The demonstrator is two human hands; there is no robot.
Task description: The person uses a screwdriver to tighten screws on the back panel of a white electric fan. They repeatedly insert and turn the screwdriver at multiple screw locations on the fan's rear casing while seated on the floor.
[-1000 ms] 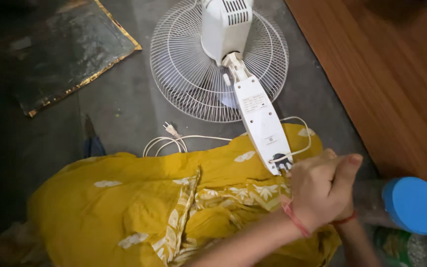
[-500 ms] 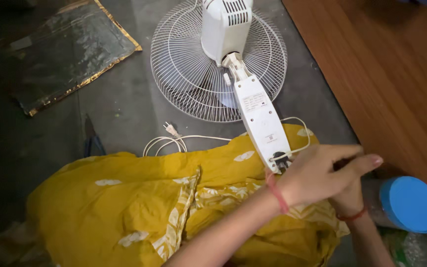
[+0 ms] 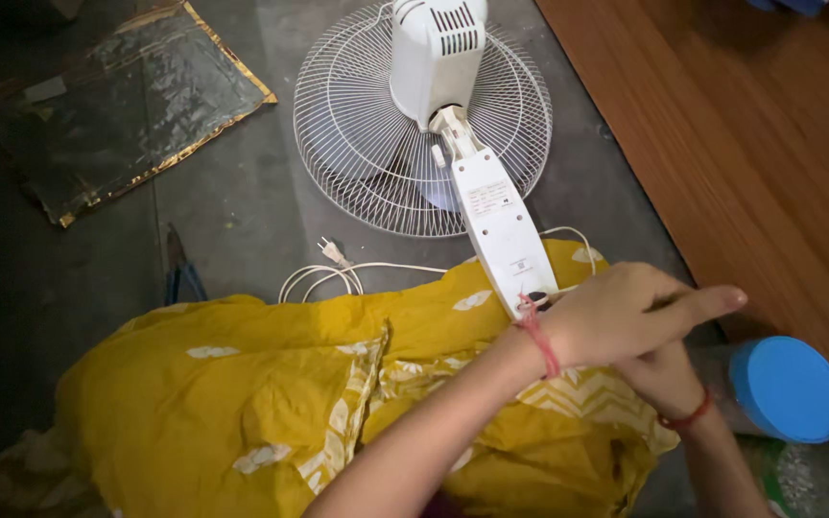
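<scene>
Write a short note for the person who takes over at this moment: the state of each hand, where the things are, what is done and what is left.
Left hand: fingers stretched out, over the right hand, at the lower end of the fan stem; I cannot tell if it holds anything.
Right hand: under the left, mostly hidden; grip unclear.
Fan: lies grille-down on the grey floor, stem across the yellow cloth.
Cord: unplugged, looped on the floor.
Pliers: on the floor, left of the cloth.
Blue-lidded jar: beside the right wrist.
Done: fan laid down. Left: work at the stem end.
</scene>
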